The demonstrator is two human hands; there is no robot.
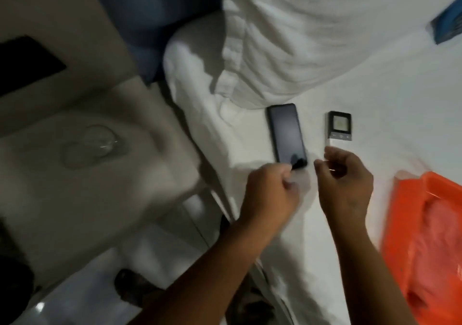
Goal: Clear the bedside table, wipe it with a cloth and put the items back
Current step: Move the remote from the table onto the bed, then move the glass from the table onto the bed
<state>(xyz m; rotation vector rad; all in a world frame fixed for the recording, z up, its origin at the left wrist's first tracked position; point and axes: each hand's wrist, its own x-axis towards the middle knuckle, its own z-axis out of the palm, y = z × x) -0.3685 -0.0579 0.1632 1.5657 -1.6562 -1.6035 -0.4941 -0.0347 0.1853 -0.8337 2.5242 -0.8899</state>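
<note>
The beige bedside table (105,179) stands at the left with a clear glass object (95,145) on top. On the white bed sheet (250,135) a black phone (286,135) lies flat, screen up. A small black digital clock (339,127) lies to its right. My left hand (270,192) has its fingers curled, with the thumb tip at the phone's near end. My right hand (346,184) hovers just below the clock, its fingers loosely apart and holding nothing. The image is blurred.
An orange tray (410,199) with pink cloth in it sits on the bed at the right. A white pillow (312,37) lies behind the phone and clock. A blue book (447,25) is at the far right. Tiled floor shows between table and bed.
</note>
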